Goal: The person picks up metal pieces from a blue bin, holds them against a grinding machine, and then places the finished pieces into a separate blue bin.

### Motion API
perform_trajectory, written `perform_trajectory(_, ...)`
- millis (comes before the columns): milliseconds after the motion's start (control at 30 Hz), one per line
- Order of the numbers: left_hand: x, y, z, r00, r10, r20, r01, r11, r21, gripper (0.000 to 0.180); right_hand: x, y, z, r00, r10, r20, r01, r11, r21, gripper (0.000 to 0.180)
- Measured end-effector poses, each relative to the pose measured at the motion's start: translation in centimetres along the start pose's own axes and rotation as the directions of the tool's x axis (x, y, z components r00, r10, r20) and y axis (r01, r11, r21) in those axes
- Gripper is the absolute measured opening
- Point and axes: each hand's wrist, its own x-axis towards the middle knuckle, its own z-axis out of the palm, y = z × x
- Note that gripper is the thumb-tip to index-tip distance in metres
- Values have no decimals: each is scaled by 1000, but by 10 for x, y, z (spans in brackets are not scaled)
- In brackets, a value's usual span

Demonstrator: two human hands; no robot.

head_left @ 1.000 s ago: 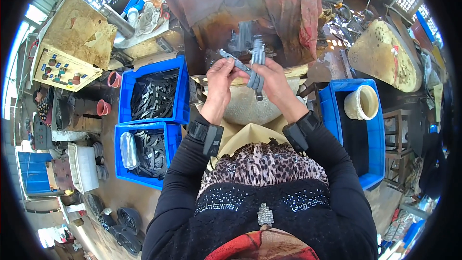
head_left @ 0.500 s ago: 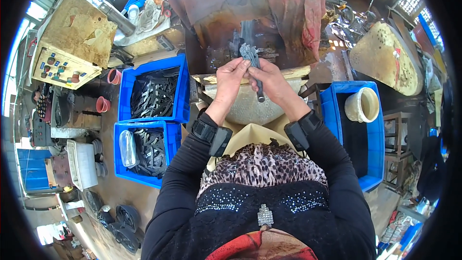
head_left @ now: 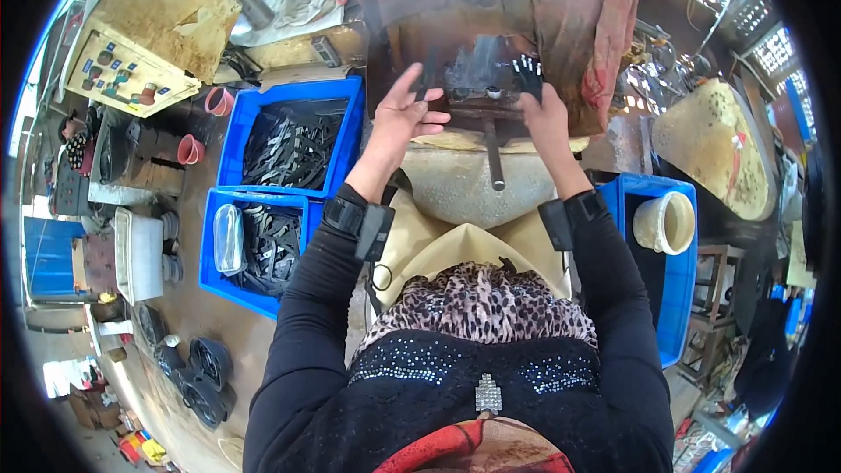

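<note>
My left hand [head_left: 401, 116] is raised with its fingers spread, in front of the dark recess of a machine. A blurred dark shape shows just beyond its fingers; whether they touch it I cannot tell. My right hand [head_left: 547, 116] is closed on a small bundle of dark metal strips [head_left: 528, 77], whose pale tips fan out above the thumb. Between the hands, a dark rod [head_left: 495, 156] sticks out from the machine's front edge toward me. Behind it lies a wet-looking grey patch [head_left: 480, 66] inside the recess.
Two blue crates [head_left: 229, 144] of dark strips stand at left, one with a clear plastic container [head_left: 229, 241]. At right a blue crate [head_left: 686, 298] has a whitish bucket [head_left: 664, 222] at it. A reddish cloth [head_left: 604, 44] hangs over the machine. A control box [head_left: 118, 79] stands far left.
My hands have moved apart. The left has let go of the bundle of strips and spread its fingers; the right has carried a bundle to the right. The view has shifted slightly.
</note>
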Motion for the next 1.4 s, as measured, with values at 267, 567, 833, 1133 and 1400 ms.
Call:
perform_trajectory(267,69,-36,-58,991,132,-7,-117,900,421,28,8,32,10,953,-297,-65,195,759,-621,19)
perform_trajectory(567,128,-68,-21,946,243,216,-294,358,886,27,3,30,5,973,-217,-85,103,727,-679,17)
perform_trajectory(833,146,-80,-29,902,122,415,-429,373,823,36,7,28,10,968,-238,-74,132,743,-656,16)
perform_trajectory(1133,153,-68,-27,719,94,689,-694,59,717,45,7,26,7,945,-307,-115,181,780,-599,15)
perform_trajectory(1400,158,-81,-32,724,25,689,-689,58,722,47,1,13,1,975,-209,-72,121,775,-620,12)
